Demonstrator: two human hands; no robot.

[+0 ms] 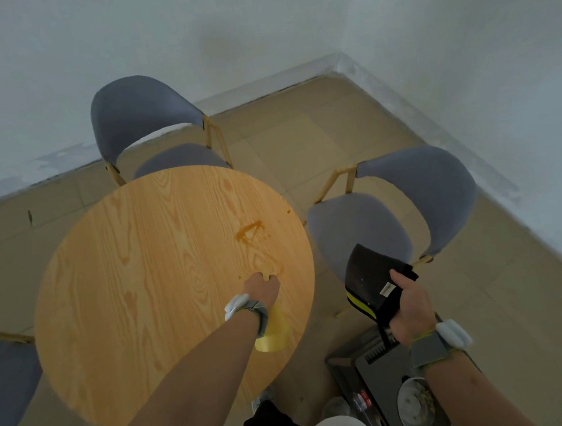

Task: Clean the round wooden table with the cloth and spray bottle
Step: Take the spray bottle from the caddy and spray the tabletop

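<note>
spraying step: left hand (263, 287) grips the bottle (272, 332) over the table (136, 280), right hand (408, 307) clutches the cloth (368, 280); next, likely wipe the stain (250, 232).

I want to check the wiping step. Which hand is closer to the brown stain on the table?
Left. The left hand holds the spray bottle just below the stain; the right hand grips the cloth beyond the table edge.

surface: round wooden table (137, 293), light grain | on it: brown spill (250, 231) toward the far right of the table top; small brown spot (288, 211) beyond the spill, at the table's right edge | base: tiled floor (350, 132) under the table
</note>
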